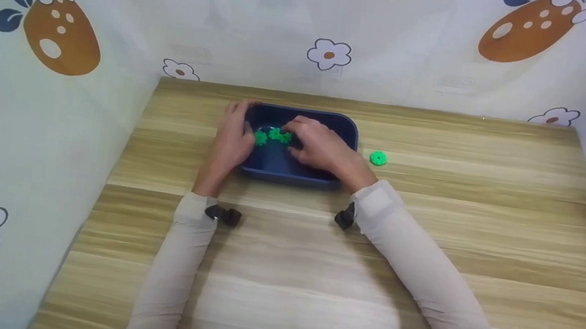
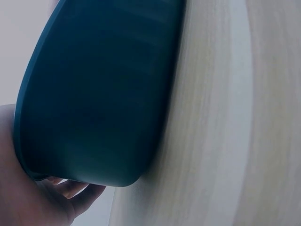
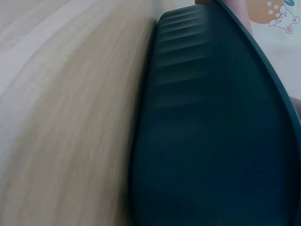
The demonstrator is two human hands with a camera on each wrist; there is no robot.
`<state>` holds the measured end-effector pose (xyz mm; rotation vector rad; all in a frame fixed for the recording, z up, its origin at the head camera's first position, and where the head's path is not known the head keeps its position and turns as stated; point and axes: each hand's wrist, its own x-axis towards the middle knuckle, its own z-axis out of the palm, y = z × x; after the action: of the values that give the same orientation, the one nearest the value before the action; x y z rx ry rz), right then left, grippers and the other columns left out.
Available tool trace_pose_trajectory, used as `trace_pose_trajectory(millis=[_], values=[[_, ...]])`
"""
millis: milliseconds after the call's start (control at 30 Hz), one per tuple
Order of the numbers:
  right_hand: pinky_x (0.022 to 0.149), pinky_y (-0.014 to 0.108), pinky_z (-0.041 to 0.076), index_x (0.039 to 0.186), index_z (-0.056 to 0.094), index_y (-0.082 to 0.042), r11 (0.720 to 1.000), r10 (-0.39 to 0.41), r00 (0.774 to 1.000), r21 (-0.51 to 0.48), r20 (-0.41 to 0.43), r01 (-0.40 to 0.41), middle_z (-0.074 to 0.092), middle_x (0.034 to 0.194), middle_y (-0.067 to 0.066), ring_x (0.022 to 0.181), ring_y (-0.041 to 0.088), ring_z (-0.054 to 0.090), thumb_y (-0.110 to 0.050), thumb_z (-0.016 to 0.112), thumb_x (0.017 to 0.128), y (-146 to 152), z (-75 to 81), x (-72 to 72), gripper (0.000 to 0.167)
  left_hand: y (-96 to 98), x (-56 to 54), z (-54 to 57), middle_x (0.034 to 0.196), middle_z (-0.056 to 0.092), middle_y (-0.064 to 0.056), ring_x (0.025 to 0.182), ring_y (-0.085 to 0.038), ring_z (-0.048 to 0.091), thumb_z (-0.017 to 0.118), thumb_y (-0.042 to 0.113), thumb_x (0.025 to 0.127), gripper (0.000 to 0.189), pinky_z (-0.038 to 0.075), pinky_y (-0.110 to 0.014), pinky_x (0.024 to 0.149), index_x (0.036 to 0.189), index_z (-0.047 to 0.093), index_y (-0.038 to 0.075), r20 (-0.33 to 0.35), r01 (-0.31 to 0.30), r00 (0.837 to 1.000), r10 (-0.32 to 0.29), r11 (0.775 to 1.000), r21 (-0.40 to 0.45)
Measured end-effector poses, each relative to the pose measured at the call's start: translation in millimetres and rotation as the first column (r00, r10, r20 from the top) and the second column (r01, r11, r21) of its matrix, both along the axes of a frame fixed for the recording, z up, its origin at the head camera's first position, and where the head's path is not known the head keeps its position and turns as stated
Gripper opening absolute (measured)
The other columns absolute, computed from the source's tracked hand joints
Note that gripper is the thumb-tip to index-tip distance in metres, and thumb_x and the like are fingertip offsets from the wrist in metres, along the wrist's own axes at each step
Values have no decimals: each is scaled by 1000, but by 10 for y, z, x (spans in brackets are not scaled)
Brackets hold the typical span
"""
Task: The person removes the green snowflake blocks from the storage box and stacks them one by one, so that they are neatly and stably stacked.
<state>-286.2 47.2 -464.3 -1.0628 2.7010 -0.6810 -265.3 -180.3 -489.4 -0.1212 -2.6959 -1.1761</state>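
A dark blue plastic bin point(image 1: 297, 179) stands on the table. My left hand point(image 1: 233, 137) grips its left end, thumb over the rim and fingers along the outside; in the left wrist view fingers point(image 2: 83, 197) show beyond the bin's end wall. Inside lie green notched snowflake discs: one point(image 1: 260, 138) near my left thumb, another point(image 1: 274, 134) farther right, and a third point(image 1: 286, 138) partly covered by my right fingers. My right hand point(image 1: 320, 144) reaches into the bin with bent fingers, its thumb apart from the fingertips. The bin's wall hides that hand's fingertips in the right wrist view.
Another green snowflake disc point(image 1: 378, 158) lies on the wood-grain table point(image 1: 468, 197), right of the bin. A patterned cloth wall point(image 1: 264, 32) rises behind the table, with side walls at left and right.
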Motion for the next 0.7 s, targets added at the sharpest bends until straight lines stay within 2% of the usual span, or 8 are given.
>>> trace_pose_trajectory(millis=[367, 600, 700], values=[[115, 52, 53, 150, 62, -10, 994, -27, 1000, 110, 17, 25, 65, 148, 11, 136, 30, 59, -22, 71, 103, -116, -71, -45, 49, -1, 1, 11, 151, 56, -20, 144, -35, 52, 48, -10, 96, 58, 42, -51, 126, 149, 59, 12, 16, -7, 1000, 7, 1000, 2], [99, 53, 59, 143, 67, -11, 991, -58, 997, 117, -56, 64, 70, 133, 9, 123, 30, 63, -25, 76, 101, -192, -85, -52, 45, 2, -3, 6, 150, 57, -19, 143, -33, 52, 46, -8, 97, 57, 43, -49, 125, 149, 60, 12, 9, -7, 1000, 7, 1000, -6], [98, 55, 60, 140, 70, -10, 990, -84, 995, 106, -54, 89, 71, 129, 11, 120, 31, 65, -23, 77, 100, -195, -87, -58, 42, 4, -1, 3, 150, 56, -19, 144, -33, 52, 46, -7, 98, 56, 43, -49, 125, 149, 59, 12, 13, -8, 1000, 8, 1000, -13]])
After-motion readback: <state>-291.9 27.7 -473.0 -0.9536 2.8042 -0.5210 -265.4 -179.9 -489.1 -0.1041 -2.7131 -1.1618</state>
